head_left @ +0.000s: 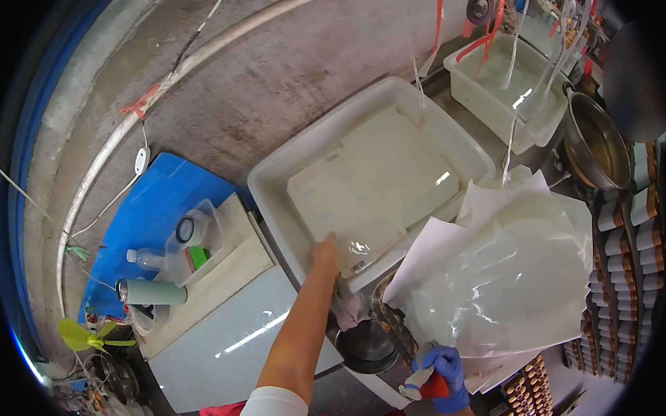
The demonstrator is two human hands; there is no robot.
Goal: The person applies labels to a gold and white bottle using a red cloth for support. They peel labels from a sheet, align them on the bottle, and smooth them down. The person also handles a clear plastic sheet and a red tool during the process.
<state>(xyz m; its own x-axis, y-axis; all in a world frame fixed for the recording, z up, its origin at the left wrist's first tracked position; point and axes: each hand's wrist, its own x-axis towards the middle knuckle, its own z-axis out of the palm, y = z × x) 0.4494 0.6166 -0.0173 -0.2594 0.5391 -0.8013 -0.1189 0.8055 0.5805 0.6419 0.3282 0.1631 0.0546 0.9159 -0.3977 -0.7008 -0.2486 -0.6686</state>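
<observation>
Left hand (324, 250), bare, reaches over the near-left rim of the big white tray (269, 203); fingertips are at the edge of the pale sheets (379, 173) lying in the tray's liquid. Can't tell if it's pinching a sheet or just touching. Right hand (449, 376), blue glove, is closed around a grey-and-red tool (419, 374), low in the view, just beside the near edge of the white paper stack (489, 268). The stack looks glossy on top, corners curled up. Markings: small dark print (358, 266) on the sheets near the tray's lower edge, plus a faint patch toward their upper left, both too small to read. Dark round bowl (367, 346) sits between left forearm and right hand. Second white tray (501, 92) with liquid at upper right, metal pan (600, 140) beside it. Left side: pale green flask (154, 291), clear bottle (145, 258) and clear plastic tub (210, 230) holding a bright green item (198, 257); any lettering there is illegible at this size.
</observation>
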